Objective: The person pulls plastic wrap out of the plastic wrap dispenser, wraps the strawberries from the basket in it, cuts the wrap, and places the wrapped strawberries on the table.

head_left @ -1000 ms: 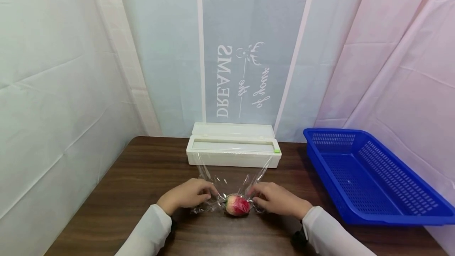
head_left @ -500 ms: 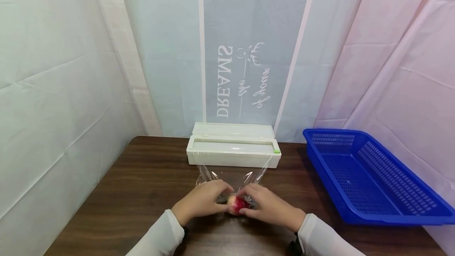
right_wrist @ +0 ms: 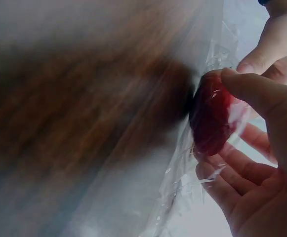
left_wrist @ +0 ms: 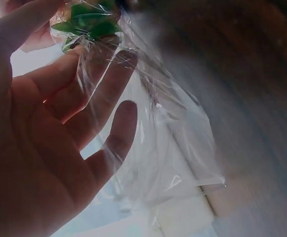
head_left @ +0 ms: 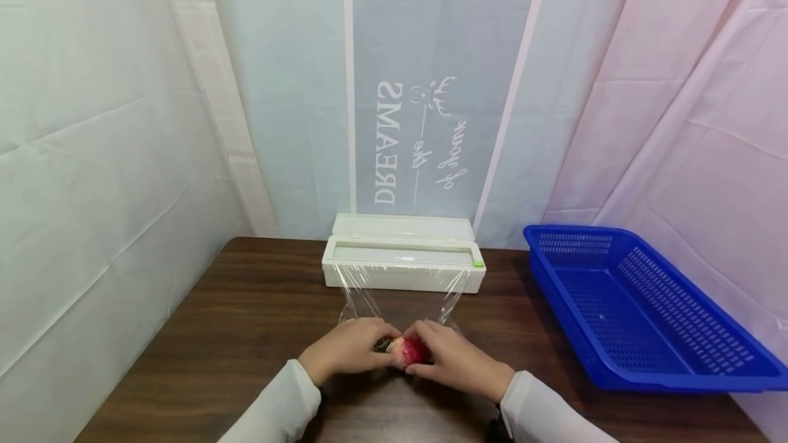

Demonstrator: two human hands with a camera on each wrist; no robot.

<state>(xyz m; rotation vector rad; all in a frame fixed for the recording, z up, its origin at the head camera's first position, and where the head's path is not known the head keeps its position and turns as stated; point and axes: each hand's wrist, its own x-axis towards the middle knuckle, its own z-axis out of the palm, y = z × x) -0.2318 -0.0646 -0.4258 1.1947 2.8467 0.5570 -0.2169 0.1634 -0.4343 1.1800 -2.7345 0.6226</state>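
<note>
Between both hands is a red and cream rose head (head_left: 409, 353), wrapped in clear cling film (head_left: 403, 303). Its green sepals (left_wrist: 93, 23) show through the film in the left wrist view. My left hand (head_left: 352, 348) pinches the sepal end with thumb and fingertips, the other fingers spread along the film. My right hand (head_left: 457, 359) grips the red end, thumb on the near side and fingers on the far side, as the right wrist view shows. From the rose, the film stretches back to the white cling film dispenser (head_left: 403, 280), whose lid stands raised.
At the right of the brown wooden table (head_left: 258, 306) stands a blue perforated plastic basket (head_left: 591, 320). A pale printed curtain (head_left: 295, 122) hangs behind the table's back edge, with more cloth at both sides.
Both hands have moved inward from the film's sides onto the rose head, gathering film around it. Over the last half second the right hand has shifted slightly left.
</note>
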